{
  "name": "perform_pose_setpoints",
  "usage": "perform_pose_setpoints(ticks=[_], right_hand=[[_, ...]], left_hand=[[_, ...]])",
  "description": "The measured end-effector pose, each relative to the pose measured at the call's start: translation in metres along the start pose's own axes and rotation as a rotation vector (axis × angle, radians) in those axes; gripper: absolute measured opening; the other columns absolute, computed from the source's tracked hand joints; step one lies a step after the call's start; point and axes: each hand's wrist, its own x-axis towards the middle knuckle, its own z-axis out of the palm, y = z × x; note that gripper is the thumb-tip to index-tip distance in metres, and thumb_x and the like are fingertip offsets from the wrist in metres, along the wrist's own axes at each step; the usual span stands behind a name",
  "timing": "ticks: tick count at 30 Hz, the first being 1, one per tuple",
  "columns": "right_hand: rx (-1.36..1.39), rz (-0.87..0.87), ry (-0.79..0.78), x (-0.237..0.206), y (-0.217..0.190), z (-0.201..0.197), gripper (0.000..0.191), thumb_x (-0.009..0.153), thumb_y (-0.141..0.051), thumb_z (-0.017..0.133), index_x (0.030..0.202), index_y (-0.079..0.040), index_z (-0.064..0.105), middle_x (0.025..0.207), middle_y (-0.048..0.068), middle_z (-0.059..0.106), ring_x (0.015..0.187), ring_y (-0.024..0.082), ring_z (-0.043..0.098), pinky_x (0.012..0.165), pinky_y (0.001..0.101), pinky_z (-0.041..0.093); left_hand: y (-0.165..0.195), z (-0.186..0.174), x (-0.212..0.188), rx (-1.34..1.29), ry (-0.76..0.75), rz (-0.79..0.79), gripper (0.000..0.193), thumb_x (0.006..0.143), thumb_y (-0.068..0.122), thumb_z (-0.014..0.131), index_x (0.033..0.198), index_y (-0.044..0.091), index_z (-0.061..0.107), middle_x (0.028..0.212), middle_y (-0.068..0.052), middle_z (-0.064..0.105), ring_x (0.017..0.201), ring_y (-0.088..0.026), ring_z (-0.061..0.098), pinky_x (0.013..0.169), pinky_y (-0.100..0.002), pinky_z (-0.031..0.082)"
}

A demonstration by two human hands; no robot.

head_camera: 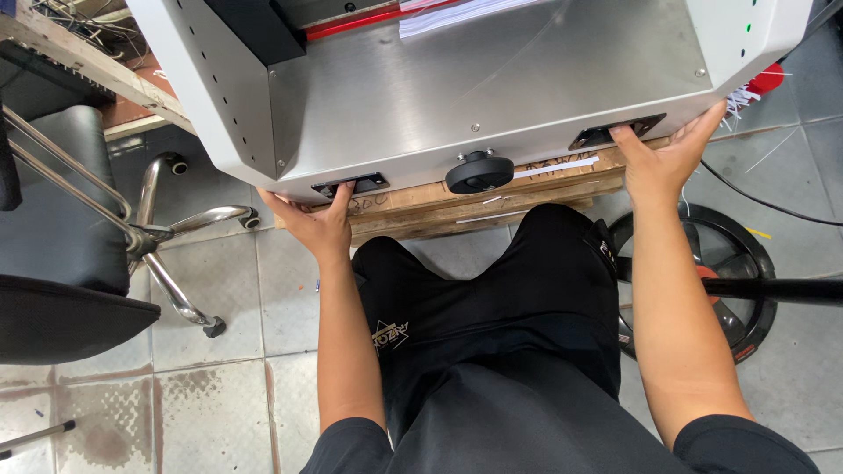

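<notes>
The paper-cutting machine [492, 79], a grey metal unit with a brushed steel table, stands on a wooden pallet [457, 204] that juts out just below its front edge. Two dark recessed slots sit in the machine's front face, one near the left corner [356, 184] and one near the right corner [615, 132], with a round black knob [479, 171] between them, closer to the left slot. The left hand [316, 221] reaches up to the left slot, fingers curled with the tips pressed into or just under it, thumb spread along the lower edge of the front; how firmly it presses cannot be told. The right hand [663, 158] does the same at the right slot, fingertips tucked into the opening, the outer fingers splayed toward the machine's right front corner. Neither hand encloses a loose object. A stack of white paper [457, 13] lies at the far side of the steel table beside a red strip [351, 25]. The person stands close to the pallet in black clothing, both forearms stretched forward. On the tiled floor [219, 369] to the left is a black chair on a chrome frame [79, 237]; to the right lies a round black fan [702, 263] and a black cable [755, 200]
</notes>
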Motion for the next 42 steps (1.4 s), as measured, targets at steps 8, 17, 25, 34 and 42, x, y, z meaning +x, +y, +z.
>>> perform_pose_setpoints(ticks=[8, 17, 25, 34, 42], right_hand=[[0.004, -0.001, -0.006, 0.0007, -0.0002, 0.0002, 0.105, 0.094, -0.005, 0.096, 0.162, -0.005, 0.016, 0.163, 0.018, 0.039, 0.152, 0.027, 0.038, 0.132, 0.0362, 0.023], [-0.01, 0.007, -0.007, -0.0003, 0.0003, 0.0, 0.104, 0.09, 0.001, 0.089, 0.163, -0.006, 0.014, 0.163, 0.017, 0.039, 0.151, 0.027, 0.039, 0.133, 0.0365, 0.025], [-0.012, 0.0, -0.015, 0.0004, -0.0003, -0.0006, 0.1, 0.088, 0.004, 0.086, 0.161, -0.007, 0.019, 0.161, 0.016, 0.04, 0.151, 0.026, 0.041, 0.132, 0.0371, 0.028], [-0.01, -0.009, -0.011, 0.0002, 0.001, -0.0011, 0.101, 0.092, 0.001, 0.091, 0.161, -0.007, 0.017, 0.159, 0.016, 0.041, 0.149, 0.026, 0.041, 0.132, 0.0367, 0.027], [-0.006, 0.01, -0.01, 0.0002, 0.0011, -0.0004, 0.106, 0.088, 0.002, 0.088, 0.163, -0.007, 0.013, 0.163, 0.017, 0.039, 0.153, 0.028, 0.04, 0.134, 0.0382, 0.027]], left_hand=[[-0.0014, 0.0008, 0.0009, -0.012, 0.002, 0.022, 0.116, 0.078, 0.005, 0.096, 0.161, 0.011, 0.016, 0.15, -0.019, 0.047, 0.14, -0.03, 0.049, 0.12, -0.041, 0.041], [-0.0016, 0.0004, 0.0006, 0.01, 0.005, 0.014, 0.116, 0.078, 0.006, 0.096, 0.161, 0.011, 0.016, 0.149, -0.018, 0.047, 0.139, -0.03, 0.049, 0.121, -0.042, 0.041], [-0.0035, 0.0002, 0.0003, -0.003, 0.007, 0.01, 0.117, 0.078, 0.007, 0.097, 0.162, 0.012, 0.015, 0.15, -0.019, 0.046, 0.14, -0.031, 0.049, 0.121, -0.043, 0.042], [-0.0034, 0.0006, 0.0005, 0.032, 0.017, 0.02, 0.117, 0.078, 0.008, 0.097, 0.162, 0.011, 0.015, 0.149, -0.019, 0.046, 0.14, -0.032, 0.049, 0.121, -0.043, 0.042], [-0.0029, 0.0003, 0.0008, 0.051, 0.021, 0.042, 0.116, 0.078, 0.01, 0.098, 0.161, 0.01, 0.018, 0.147, -0.019, 0.048, 0.138, -0.031, 0.051, 0.121, -0.044, 0.043]])
